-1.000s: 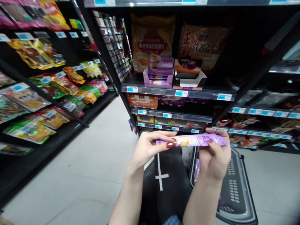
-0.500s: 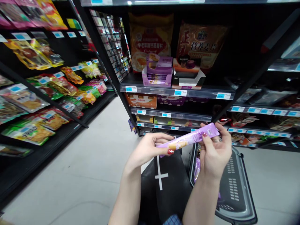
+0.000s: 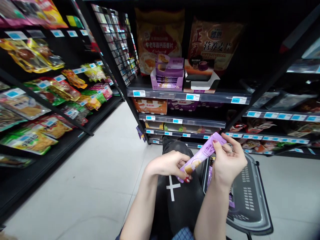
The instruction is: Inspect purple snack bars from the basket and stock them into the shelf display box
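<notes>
A slim purple sachet (image 3: 198,158) with a drink picture on it is stretched diagonally between my two hands, above my knee. My left hand (image 3: 172,164) grips its lower end, thumb on the front. At the upper end my right hand (image 3: 228,158) pinches it between thumb and fingers. Below and to the right is a grey shopping basket (image 3: 260,196), with purple packets (image 3: 231,201) partly visible inside. On the shelf ahead stands an open purple display box (image 3: 167,78) of similar sachets.
Beside the purple box is an orange-and-black carton (image 3: 200,78), with large cereal bags (image 3: 160,43) behind. Lower shelves (image 3: 183,120) hold more boxes. Bagged snacks fill the left rack (image 3: 47,86). Pale tiled floor (image 3: 100,180) lies between the racks.
The sachet has tilted more steeply, its left end dropping. My left hand has moved down and right, closing more around that end. The right hand still pinches the upper end.
</notes>
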Action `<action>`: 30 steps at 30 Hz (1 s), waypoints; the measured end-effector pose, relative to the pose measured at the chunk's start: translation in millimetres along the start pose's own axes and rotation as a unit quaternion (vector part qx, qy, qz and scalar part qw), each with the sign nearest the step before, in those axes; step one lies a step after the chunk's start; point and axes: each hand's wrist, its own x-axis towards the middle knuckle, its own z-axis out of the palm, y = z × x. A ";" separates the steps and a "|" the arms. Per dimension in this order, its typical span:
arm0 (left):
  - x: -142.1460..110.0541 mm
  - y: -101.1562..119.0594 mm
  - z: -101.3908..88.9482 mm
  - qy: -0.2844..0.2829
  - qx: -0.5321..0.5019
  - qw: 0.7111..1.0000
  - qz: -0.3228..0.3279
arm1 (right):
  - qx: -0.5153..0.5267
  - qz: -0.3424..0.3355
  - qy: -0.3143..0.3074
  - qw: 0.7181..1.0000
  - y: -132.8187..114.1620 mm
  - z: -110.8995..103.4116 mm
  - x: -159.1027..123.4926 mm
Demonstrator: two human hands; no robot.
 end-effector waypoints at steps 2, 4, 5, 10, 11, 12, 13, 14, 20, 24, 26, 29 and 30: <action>-1.3 -1.1 -3.4 -0.028 -0.014 0.999 0.000 | 0.000 0.006 -0.006 1.000 0.8 2.0 -1.7; -3.1 -2.4 -6.2 -0.051 -0.032 0.998 0.002 | 0.000 0.008 -0.014 1.000 1.2 4.2 -3.4; -4.1 -2.9 -7.2 -0.059 -0.042 0.997 0.002 | -0.001 0.008 -0.019 1.000 1.4 5.2 -4.1; -6.7 -3.6 -8.5 -0.062 -0.056 0.996 0.004 | -0.001 0.018 -0.017 1.000 3.4 7.3 -3.8; -6.4 -3.2 -7.9 -0.062 -0.058 0.996 0.005 | 0.005 0.018 -0.010 1.000 3.5 7.1 -2.7; -5.6 -2.4 -7.0 -0.065 -0.065 0.996 0.007 | 0.016 0.018 -0.002 1.000 3.3 6.6 -1.3; -4.5 -1.4 -5.8 -0.075 -0.077 0.994 0.010 | 0.034 0.017 0.005 0.999 2.8 5.7 0.5; -2.9 -0.2 -4.3 -0.091 -0.096 0.991 0.015 | 0.058 0.017 0.011 0.998 2.0 4.4 2.4; 10.1 5.8 5.1 -0.126 -0.177 0.974 0.064 | 0.233 0.069 -0.018 0.970 -6.3 -9.7 13.3; 12.8 8.0 8.1 0.077 -0.198 0.969 0.125 | 0.313 0.104 -0.062 0.942 -13.4 -16.7 13.3; 10.7 10.3 9.2 0.154 -0.213 0.953 0.153 | 0.294 0.097 -0.073 0.948 -14.9 -17.9 11.7; 4.5 15.2 11.2 0.220 -0.215 0.933 0.184 | 0.238 0.086 -0.117 0.960 -12.4 -19.3 10.2; 2.1 16.9 12.1 0.245 -0.203 0.929 0.192 | 0.225 0.082 -0.131 0.962 -10.6 -19.9 10.2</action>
